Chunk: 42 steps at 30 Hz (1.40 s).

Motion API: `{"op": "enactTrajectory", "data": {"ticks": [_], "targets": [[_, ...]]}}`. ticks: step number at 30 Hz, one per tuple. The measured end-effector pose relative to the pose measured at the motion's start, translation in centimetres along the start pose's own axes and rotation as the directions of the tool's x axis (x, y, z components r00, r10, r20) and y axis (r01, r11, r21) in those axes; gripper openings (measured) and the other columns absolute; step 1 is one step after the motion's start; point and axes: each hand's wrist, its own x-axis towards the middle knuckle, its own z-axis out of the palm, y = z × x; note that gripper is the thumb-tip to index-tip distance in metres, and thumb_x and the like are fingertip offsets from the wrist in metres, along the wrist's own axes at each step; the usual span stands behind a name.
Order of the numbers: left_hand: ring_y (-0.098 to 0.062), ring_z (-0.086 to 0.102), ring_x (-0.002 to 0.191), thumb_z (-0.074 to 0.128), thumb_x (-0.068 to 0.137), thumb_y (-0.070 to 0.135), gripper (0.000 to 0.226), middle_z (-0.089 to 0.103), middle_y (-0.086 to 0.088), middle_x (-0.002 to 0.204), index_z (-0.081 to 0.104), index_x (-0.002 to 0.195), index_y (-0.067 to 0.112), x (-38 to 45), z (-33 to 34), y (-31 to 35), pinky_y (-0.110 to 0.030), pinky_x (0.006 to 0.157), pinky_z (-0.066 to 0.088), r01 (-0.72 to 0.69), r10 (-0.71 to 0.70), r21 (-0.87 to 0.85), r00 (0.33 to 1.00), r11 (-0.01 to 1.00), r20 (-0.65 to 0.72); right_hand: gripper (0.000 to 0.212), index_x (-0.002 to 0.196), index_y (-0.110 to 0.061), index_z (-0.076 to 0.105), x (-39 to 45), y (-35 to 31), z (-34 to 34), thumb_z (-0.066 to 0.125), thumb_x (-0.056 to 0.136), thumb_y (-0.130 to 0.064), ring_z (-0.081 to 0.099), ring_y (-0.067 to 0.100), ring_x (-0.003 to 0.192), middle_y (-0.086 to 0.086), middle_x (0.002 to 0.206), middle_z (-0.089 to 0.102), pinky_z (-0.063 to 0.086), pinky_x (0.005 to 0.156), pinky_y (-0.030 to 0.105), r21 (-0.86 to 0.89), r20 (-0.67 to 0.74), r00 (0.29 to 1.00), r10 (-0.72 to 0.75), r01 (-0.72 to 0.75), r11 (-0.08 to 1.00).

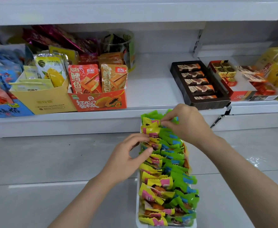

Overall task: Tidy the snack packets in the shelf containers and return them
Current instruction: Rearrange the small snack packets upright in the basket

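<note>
A long white container (137, 203) lies on the floor in front of the shelf, packed with small snack packets in two rows: yellow-and-pink packets (158, 182) on the left, green-and-blue packets (172, 154) on the right. My left hand (128, 158) pinches a yellow packet at the container's left side, near its far half. My right hand (186, 124) pinches a packet top near the far end, where the yellow and green rows meet.
The white shelf (151, 89) behind has a bare gap just above the container. Left of the gap stand an orange display box (100, 100), a yellow box (44, 99) and a blue box (8, 109). To the right sit a dark chocolate tray (200, 84) and red boxes (238, 96).
</note>
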Motion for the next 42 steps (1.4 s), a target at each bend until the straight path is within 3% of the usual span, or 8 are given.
{"op": "enactTrajectory", "data": {"ticks": [4,9,12,19,24,34,39,42], "targets": [[-0.002,0.053,0.126,0.064,0.088,0.046,0.035,0.060,0.022,0.124,0.067,0.119,0.029,0.2,0.1,-0.1,-0.019,0.107,0.041,0.014,-0.014,-0.030,1.000,0.999,0.008,0.021,0.106,-0.027,0.077,0.2,0.1,1.4,0.073,0.088,-0.038,0.058,0.024,0.105,0.004,0.108,0.055,0.046,0.091,0.033,-0.115,0.057,0.998,-0.002,0.009,0.993],[-0.005,0.056,0.124,0.063,0.087,0.048,0.038,0.063,0.019,0.121,0.067,0.117,0.027,0.1,0.0,-0.2,-0.023,0.106,0.043,0.008,-0.009,-0.029,1.000,1.000,-0.003,0.029,0.097,-0.031,0.076,0.5,-1.4,2.3,0.074,0.080,-0.054,0.051,0.022,0.111,0.000,0.109,0.045,0.044,0.095,0.037,-0.209,0.101,0.995,-0.021,0.042,0.977],[-0.004,0.056,0.123,0.064,0.088,0.044,0.033,0.064,0.019,0.120,0.068,0.117,0.027,-0.1,0.0,-0.2,-0.023,0.106,0.043,0.010,-0.010,-0.024,1.000,1.000,-0.002,0.020,0.098,-0.035,0.074,0.7,-2.0,2.5,0.076,0.081,-0.047,0.048,0.022,0.116,0.000,0.117,0.047,0.041,0.098,0.036,-0.246,0.126,0.992,-0.033,0.064,0.967],[-0.005,0.055,0.124,0.067,0.092,0.036,0.027,0.063,0.018,0.121,0.067,0.117,0.026,-0.6,-0.2,-0.1,-0.029,0.108,0.043,0.024,-0.024,-0.039,1.000,0.999,0.006,0.038,0.109,-0.039,0.070,1.1,-1.9,1.5,0.080,0.074,-0.051,0.045,0.021,0.117,-0.002,0.120,0.046,0.035,0.096,0.038,-0.288,0.133,0.991,-0.019,0.057,0.956],[-0.006,0.054,0.125,0.067,0.093,0.033,0.026,0.062,0.016,0.122,0.067,0.118,0.025,-0.6,-0.2,0.1,-0.029,0.109,0.043,0.031,-0.030,-0.033,0.999,0.999,0.011,0.035,0.094,-0.033,0.071,0.5,-1.8,2.1,0.084,0.068,-0.052,0.048,0.020,0.112,-0.005,0.114,0.051,0.034,0.091,0.038,-0.297,0.002,1.000,-0.003,0.004,0.955],[-0.006,0.055,0.123,0.068,0.092,0.031,0.024,0.063,0.016,0.120,0.068,0.114,0.023,-0.6,-0.2,0.2,-0.025,0.107,0.043,0.022,-0.022,-0.051,1.000,0.998,0.002,0.014,0.089,-0.039,0.073,1.0,-2.3,3.0,0.075,0.080,-0.051,0.042,0.022,0.114,-0.003,0.115,0.041,0.031,0.088,0.035,-0.375,0.119,0.992,-0.030,0.073,0.924],[-0.004,0.055,0.122,0.068,0.092,0.031,0.023,0.063,0.017,0.119,0.068,0.114,0.024,-0.6,-0.3,0.3,-0.021,0.106,0.042,0.029,-0.029,-0.050,1.000,0.998,0.008,0.020,0.098,-0.046,0.074,1.1,-2.2,2.4,0.070,0.082,-0.058,0.039,0.020,0.113,-0.006,0.114,0.042,0.028,0.089,0.036,-0.413,0.175,0.979,-0.107,0.172,0.894],[0.000,0.056,0.119,0.067,0.092,0.034,0.026,0.063,0.018,0.120,0.066,0.117,0.027,-0.6,-0.4,0.6,-0.017,0.100,0.045,0.065,-0.064,-0.064,0.998,0.996,0.018,0.033,0.099,-0.044,0.075,1.1,-1.6,1.6,0.067,0.078,-0.067,0.040,0.022,0.115,-0.005,0.116,0.047,0.030,0.092,0.040,-0.460,0.147,0.988,-0.046,0.110,0.881]]}}
